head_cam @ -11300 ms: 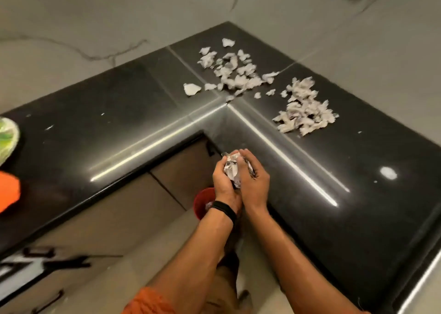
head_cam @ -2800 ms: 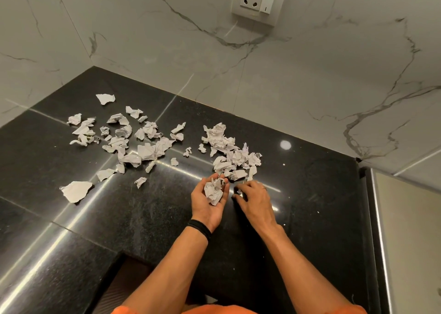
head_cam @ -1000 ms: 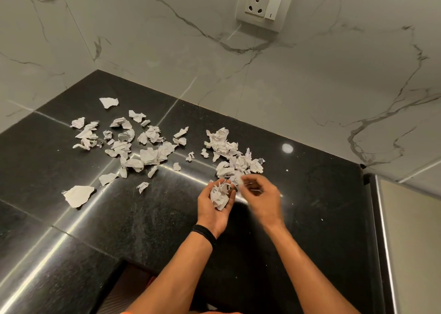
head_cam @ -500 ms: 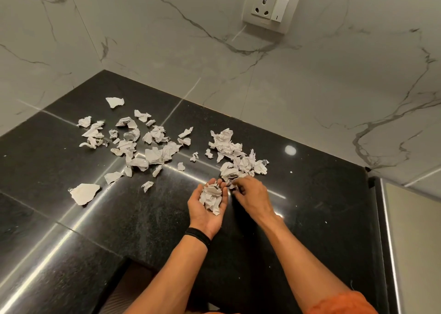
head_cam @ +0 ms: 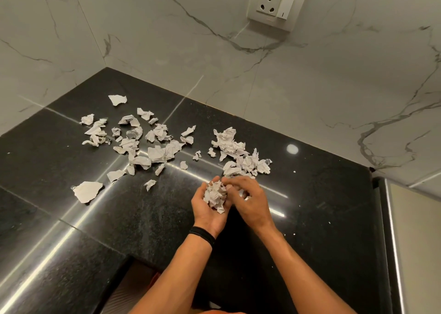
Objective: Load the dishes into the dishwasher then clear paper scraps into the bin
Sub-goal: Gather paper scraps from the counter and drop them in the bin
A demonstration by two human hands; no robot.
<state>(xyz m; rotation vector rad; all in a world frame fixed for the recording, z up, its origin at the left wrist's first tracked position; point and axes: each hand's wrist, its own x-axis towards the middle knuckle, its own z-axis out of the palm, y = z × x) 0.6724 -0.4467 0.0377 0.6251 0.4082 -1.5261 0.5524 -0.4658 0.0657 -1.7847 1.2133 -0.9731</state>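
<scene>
White crumpled paper scraps lie on the black counter (head_cam: 322, 218) in two groups: a wide scatter (head_cam: 143, 146) on the left and a tighter pile (head_cam: 241, 156) just beyond my hands. My left hand (head_cam: 205, 211), palm up with a black wristband, cups a wad of scraps (head_cam: 214, 194). My right hand (head_cam: 248, 199) lies against that wad from the right, fingers curled, and presses paper into the left palm. Whether it pinches a scrap of its own is hidden. No bin or dishwasher shows.
Marble walls meet in a corner behind the counter, with a wall socket (head_cam: 276, 3) above. One large flat scrap (head_cam: 87, 190) lies apart at the left. The counter's inner corner edge (head_cam: 128, 256) drops off near my arms. A steel appliance edge (head_cam: 391, 242) borders the right.
My right hand came back from the near pile and closed against the wad in my left palm, which has grown. Earlier I held scraps over a red bin below the counter.
</scene>
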